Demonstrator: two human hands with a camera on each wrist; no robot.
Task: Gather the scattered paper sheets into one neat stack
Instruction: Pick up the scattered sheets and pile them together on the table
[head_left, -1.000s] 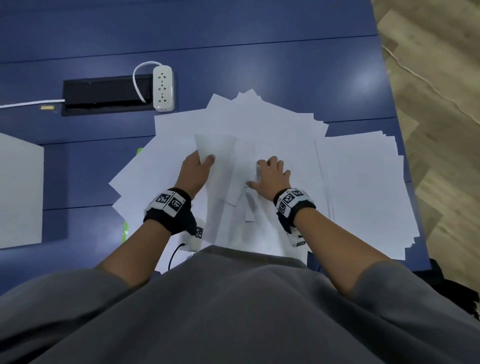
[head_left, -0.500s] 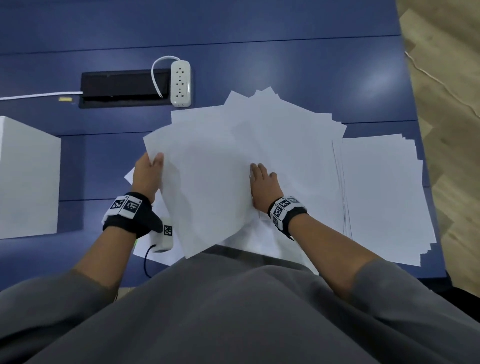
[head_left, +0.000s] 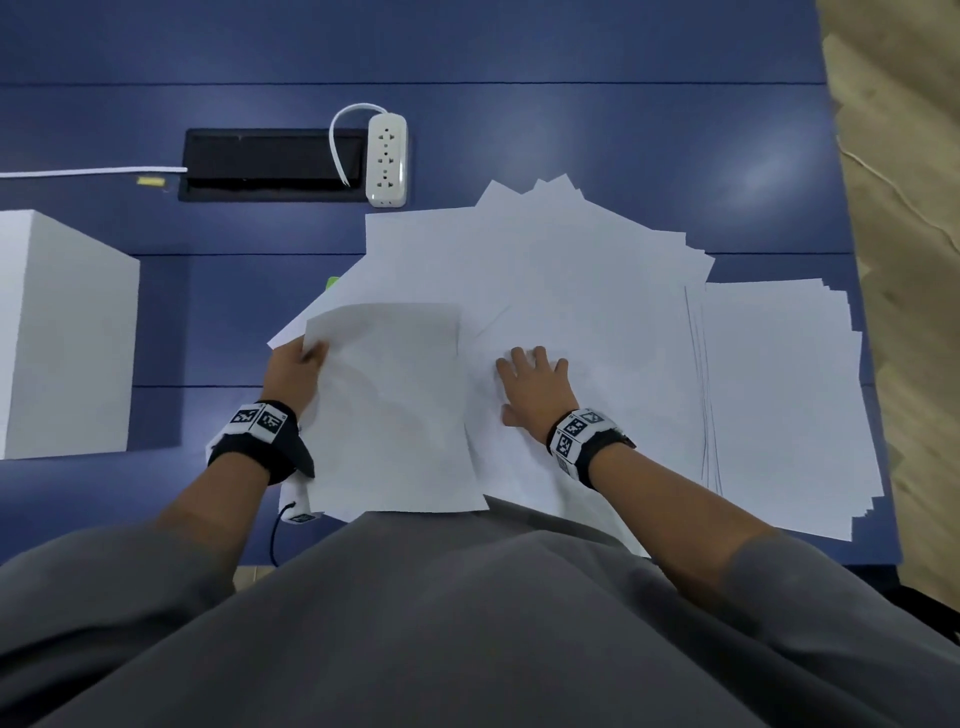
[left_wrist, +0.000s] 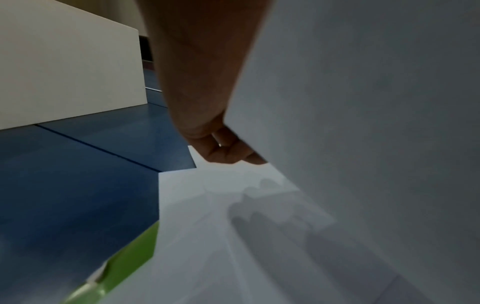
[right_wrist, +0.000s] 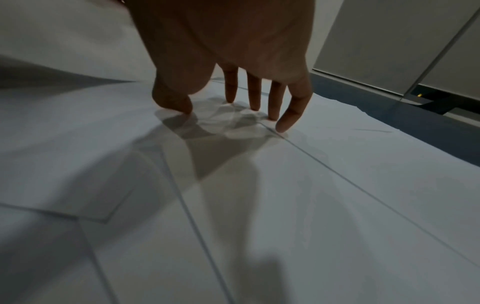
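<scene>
White paper sheets (head_left: 571, 270) lie fanned and overlapping across the blue table. My left hand (head_left: 296, 366) pinches the left edge of a lifted bundle of sheets (head_left: 389, 410), thumb on top; in the left wrist view the bundle (left_wrist: 363, 102) hangs over more paper (left_wrist: 233, 226), held by the left hand (left_wrist: 223, 148). My right hand (head_left: 535, 379) is spread flat, fingertips (right_wrist: 283, 125) pressing on the loose sheets (right_wrist: 259, 195). A rougher pile of sheets (head_left: 779, 405) lies at the right.
A white box (head_left: 57, 332) stands at the left. A white power strip (head_left: 387, 158) and a black cable slot (head_left: 260, 163) lie at the back. A green object (left_wrist: 124, 261) pokes from under the papers. The table's right edge (head_left: 872, 364) borders wooden floor.
My left hand has drawn the lifted bundle toward me and squared it up. My right hand slid right and spread flat on the sheets.
</scene>
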